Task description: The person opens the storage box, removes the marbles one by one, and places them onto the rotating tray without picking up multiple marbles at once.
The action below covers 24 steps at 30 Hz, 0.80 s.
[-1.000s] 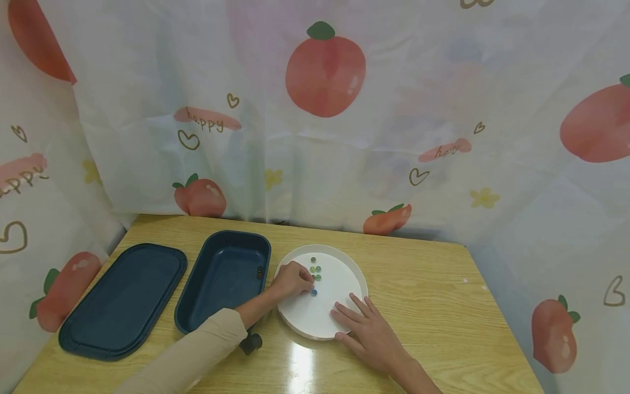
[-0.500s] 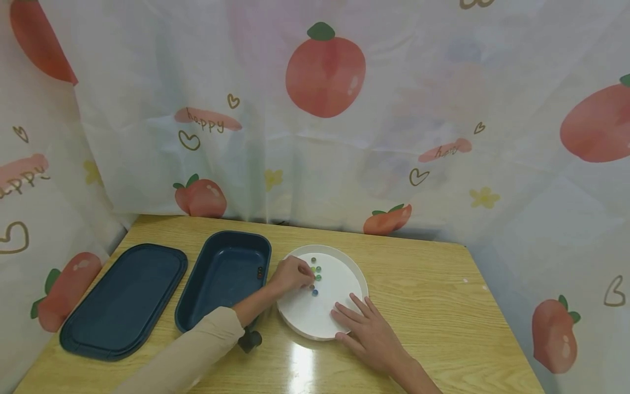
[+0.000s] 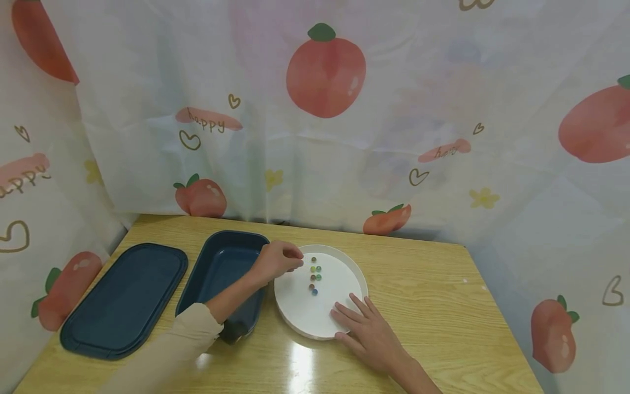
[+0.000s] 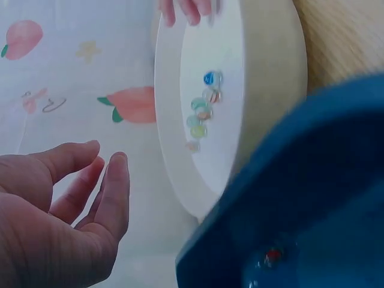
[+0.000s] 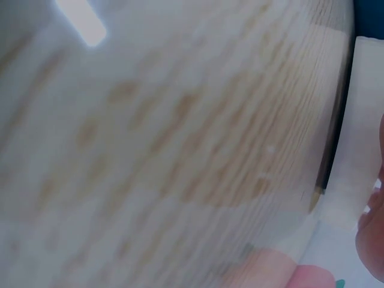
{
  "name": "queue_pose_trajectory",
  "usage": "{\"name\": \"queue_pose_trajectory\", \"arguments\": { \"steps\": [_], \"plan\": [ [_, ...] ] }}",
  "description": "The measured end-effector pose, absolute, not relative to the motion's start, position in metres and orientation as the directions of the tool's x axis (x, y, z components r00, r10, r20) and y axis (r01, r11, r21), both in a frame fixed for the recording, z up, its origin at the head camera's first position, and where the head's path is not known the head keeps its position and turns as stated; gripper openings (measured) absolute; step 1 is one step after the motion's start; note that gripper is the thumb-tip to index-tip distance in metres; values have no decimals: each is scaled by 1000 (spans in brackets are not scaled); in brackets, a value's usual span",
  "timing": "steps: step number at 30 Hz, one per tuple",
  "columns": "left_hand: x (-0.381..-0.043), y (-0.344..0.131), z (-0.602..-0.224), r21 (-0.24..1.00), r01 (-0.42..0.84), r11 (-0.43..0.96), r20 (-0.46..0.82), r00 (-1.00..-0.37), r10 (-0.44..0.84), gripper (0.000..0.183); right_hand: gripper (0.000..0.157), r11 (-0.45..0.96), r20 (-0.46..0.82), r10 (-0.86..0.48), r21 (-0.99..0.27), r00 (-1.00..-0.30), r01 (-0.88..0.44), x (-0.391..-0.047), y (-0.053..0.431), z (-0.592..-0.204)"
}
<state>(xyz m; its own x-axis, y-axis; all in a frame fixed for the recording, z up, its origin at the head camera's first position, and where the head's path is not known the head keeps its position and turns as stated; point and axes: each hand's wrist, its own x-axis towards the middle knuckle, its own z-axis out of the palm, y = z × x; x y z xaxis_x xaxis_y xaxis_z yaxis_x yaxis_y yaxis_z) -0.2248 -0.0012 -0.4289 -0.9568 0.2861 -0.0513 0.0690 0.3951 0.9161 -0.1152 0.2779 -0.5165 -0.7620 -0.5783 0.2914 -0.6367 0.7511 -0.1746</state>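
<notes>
Several glass marbles (image 3: 313, 277) stand close together in two short columns on the round white tray (image 3: 339, 317); they are green, yellow, brownish and blue. My left hand (image 3: 278, 260) hovers over the gap between the tray's left rim and the dark blue box (image 3: 202, 295). In the left wrist view, the thumb and fingers (image 4: 117, 180) are bent towards each other with a gap and nothing between them. My right hand (image 3: 371, 334) rests with spread fingers on the tray's front right rim. Inside the box, the left wrist view shows a red marble (image 4: 273, 257).
A flat dark blue lid (image 3: 123, 301) lies on the wooden table (image 3: 423, 295) left of the box. Behind the table hangs a white curtain (image 3: 256, 65) printed with peaches. The box stands close to the tray's left side.
My left hand has drawn back up and left from the marbles to beside the box. Marbles that it covered are now visible. My right hand has stayed in place.
</notes>
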Motion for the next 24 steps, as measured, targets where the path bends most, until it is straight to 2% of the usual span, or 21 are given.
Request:
{"name": "queue_pose_trajectory", "arguments": {
  "steps": [9,24],
  "plan": [
    [-231,-43,-422,890,53,453,-59,-972,230,14,46,758,286,-570,-177,-770,-628,-117,279,-519],
    [-249,-87,-439,901,-134,413,-236,-949,208,21,47,766,284,-566,-166,-774,-621,-115,276,-517]
  ]
}}
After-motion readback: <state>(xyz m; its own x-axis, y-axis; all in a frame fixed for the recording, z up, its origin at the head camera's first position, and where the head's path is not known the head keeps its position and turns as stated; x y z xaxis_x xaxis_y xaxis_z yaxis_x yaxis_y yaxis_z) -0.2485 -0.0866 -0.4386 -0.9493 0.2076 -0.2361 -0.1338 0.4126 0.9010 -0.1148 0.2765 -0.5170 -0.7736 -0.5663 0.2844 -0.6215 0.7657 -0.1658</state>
